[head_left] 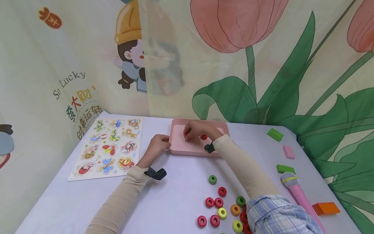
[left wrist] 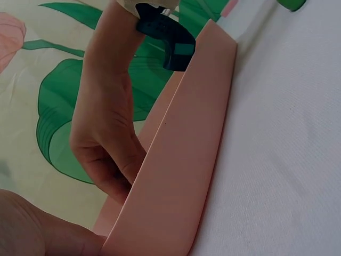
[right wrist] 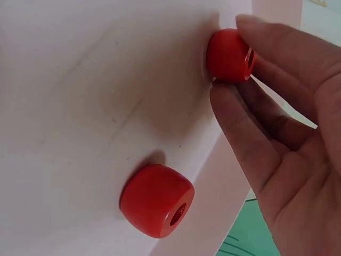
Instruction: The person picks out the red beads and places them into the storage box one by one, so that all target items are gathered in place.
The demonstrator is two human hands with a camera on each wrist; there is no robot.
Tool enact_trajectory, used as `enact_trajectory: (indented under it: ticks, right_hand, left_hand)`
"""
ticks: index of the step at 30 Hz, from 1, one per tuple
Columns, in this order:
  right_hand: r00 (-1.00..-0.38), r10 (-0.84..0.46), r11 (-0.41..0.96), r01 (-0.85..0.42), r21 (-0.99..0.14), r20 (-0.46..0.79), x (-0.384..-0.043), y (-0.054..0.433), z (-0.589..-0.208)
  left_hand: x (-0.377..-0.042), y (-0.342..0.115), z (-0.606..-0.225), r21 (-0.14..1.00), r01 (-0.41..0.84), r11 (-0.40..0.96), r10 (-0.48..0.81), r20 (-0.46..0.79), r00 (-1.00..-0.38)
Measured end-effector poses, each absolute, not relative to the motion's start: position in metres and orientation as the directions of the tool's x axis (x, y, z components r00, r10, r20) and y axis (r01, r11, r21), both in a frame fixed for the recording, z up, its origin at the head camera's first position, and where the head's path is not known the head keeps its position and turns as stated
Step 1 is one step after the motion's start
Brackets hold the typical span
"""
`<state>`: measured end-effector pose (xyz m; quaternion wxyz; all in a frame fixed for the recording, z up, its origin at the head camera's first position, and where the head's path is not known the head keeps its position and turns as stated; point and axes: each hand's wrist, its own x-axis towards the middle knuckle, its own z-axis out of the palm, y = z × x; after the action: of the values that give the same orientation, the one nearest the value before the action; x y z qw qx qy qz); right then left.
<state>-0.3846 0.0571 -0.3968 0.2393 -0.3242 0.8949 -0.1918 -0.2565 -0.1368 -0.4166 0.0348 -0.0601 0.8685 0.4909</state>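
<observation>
Right hand (head_left: 198,127): grip narrowed to a pinch, thumb on one side of a red bead (right wrist: 226,53), fingertip on the opposite side. The bead is inside the pink tray (head_left: 187,152), at its floor, left of the middle in the head view. Squat in form, it has its bore axis standing roughly upright from that floor, the open end facing up. A second red bead (right wrist: 152,200) stands near it, bore likewise upward. The tray's long axis runs left to right across the worktop (head_left: 175,195).

Left hand (head_left: 157,146): at the tray's left end, touching the rim; whether its grip closes there, I cannot tell.

Comparison of views: the right wrist view shows the pinch and both bores clearly; the head view shows only a sliver of the held bead. The left wrist view shows the tray's outer wall at close range, concealing the right fingertips. Only the head view takes in the puzzle board (head_left: 105,155) and pink microphone (head_left: 301,198).
</observation>
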Motion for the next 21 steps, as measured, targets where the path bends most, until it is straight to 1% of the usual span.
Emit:
enact_trajectory:
  ticks: [2,5,9,11,13,16,19,21]
  right_hand:
    - [-0.699,-0.648,0.721,-0.435,-0.540,-0.303,-0.380,0.065,-0.398]
    - [-0.727,-0.639,0.689,-0.395,-0.607,-0.252,-0.372,0.081,-0.396]
    - [-0.724,-0.674,0.590,-0.408,-0.697,-0.147,-0.356,0.110,-0.383]
    - [-0.725,-0.679,0.540,-0.381,-0.751,-0.120,-0.345,0.126,-0.377]
    - [-0.721,-0.687,0.475,-0.353,-0.806,-0.089,-0.330,0.143,-0.373]
    - [-0.725,-0.688,0.401,-0.327,-0.856,-0.045,-0.302,0.170,-0.372]
    - [-0.720,-0.694,0.348,-0.324,-0.880,-0.010,-0.270,0.201,-0.373]
    - [-0.721,-0.693,0.337,-0.316,-0.887,-0.006,-0.251,0.222,-0.375]
  left_hand:
    - [-0.256,-0.133,-0.420,0.847,-0.138,0.514,-0.060,-0.125,-0.990]
    - [-0.255,-0.129,-0.424,0.843,-0.138,0.520,-0.048,-0.132,-0.990]
    - [-0.254,-0.128,-0.425,0.839,-0.130,0.528,-0.038,-0.130,-0.991]
    - [-0.254,-0.130,-0.425,0.838,-0.123,0.531,-0.030,-0.126,-0.992]
    - [-0.254,-0.132,-0.424,0.840,-0.112,0.531,-0.022,-0.119,-0.993]
    - [-0.254,-0.136,-0.422,0.842,-0.109,0.529,-0.022,-0.115,-0.993]
    - [-0.258,-0.138,-0.419,0.841,-0.108,0.530,-0.020,-0.115,-0.993]
    - [-0.262,-0.141,-0.414,0.840,-0.111,0.531,-0.019,-0.120,-0.993]
